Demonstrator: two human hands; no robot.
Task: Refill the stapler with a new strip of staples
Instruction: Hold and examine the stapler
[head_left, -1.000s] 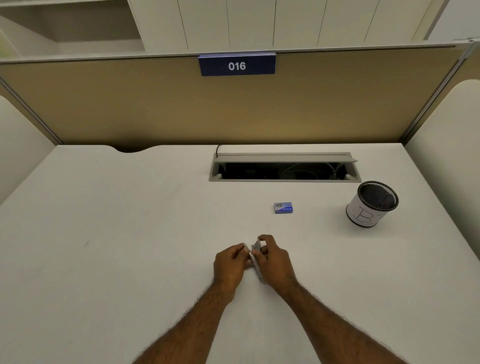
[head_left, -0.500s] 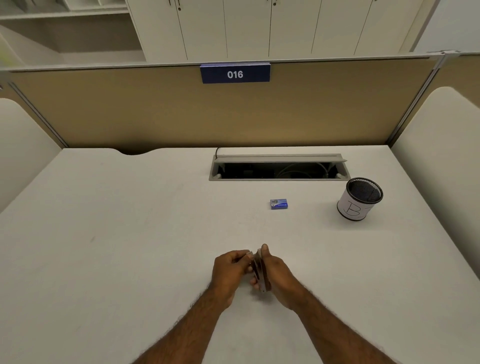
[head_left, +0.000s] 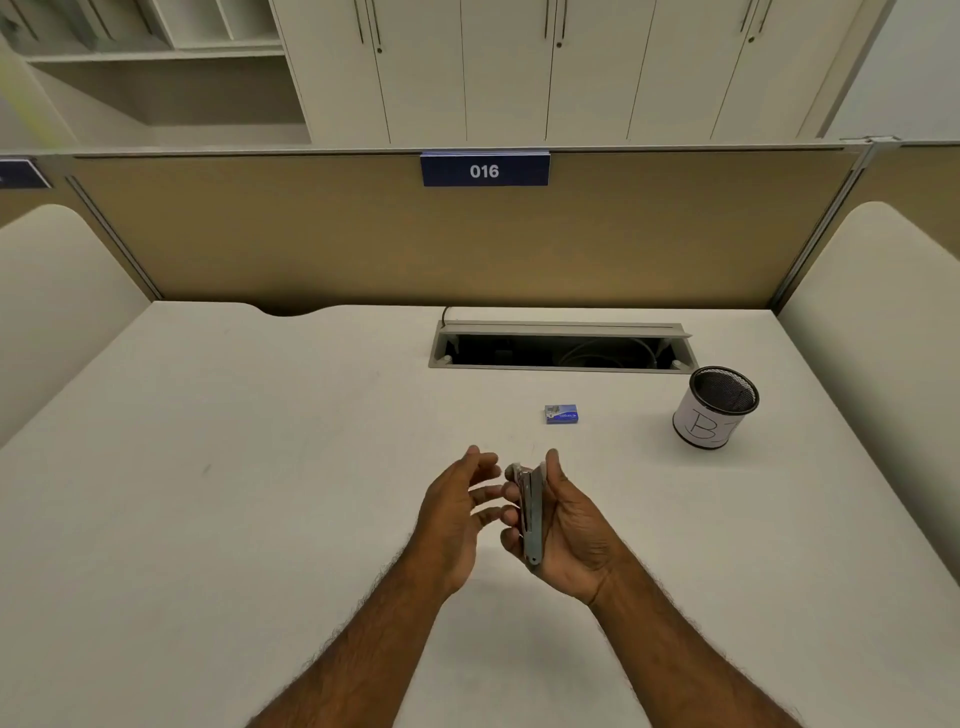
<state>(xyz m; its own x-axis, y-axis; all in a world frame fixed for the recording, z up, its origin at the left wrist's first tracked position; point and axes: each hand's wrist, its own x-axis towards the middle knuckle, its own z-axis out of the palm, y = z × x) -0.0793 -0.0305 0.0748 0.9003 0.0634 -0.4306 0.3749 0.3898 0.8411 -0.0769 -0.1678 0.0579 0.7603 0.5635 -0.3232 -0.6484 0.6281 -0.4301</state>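
Head view: the left hand, half a second ago pinched against the stapler, is now drawn clear, fingers spread, grip empty. The right hand keeps its grip closed around the stapler, held upright on edge above the tabletop. The staple box lies untouched beyond the hands. Judgement: stapler handling is paused; fetching a strip likely comes next.
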